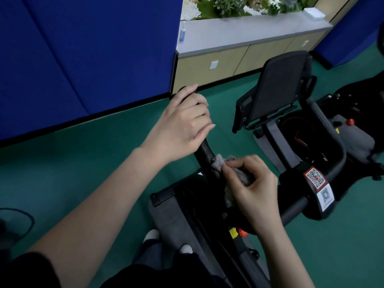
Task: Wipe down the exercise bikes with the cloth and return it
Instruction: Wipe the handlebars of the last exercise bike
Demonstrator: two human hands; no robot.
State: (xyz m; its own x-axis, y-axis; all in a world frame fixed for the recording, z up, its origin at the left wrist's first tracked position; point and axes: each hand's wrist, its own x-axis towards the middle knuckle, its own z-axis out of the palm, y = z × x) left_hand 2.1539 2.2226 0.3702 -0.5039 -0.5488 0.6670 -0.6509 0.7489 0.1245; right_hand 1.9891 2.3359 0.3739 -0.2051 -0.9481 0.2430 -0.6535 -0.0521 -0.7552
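Your left forearm [93, 204] extends so the left hand [182, 125] grips the handlebar [204, 151] end, apparently steadying it. Just below, your right hand [255, 190] pinches the grey cloth [217, 164] against the same bar, placed for wiping. The hands are apart.

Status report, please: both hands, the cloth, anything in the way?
Left hand grips handlebar near its top. Right hand pinches cloth against it, lower down. Left hand sits in cloth's way upward.
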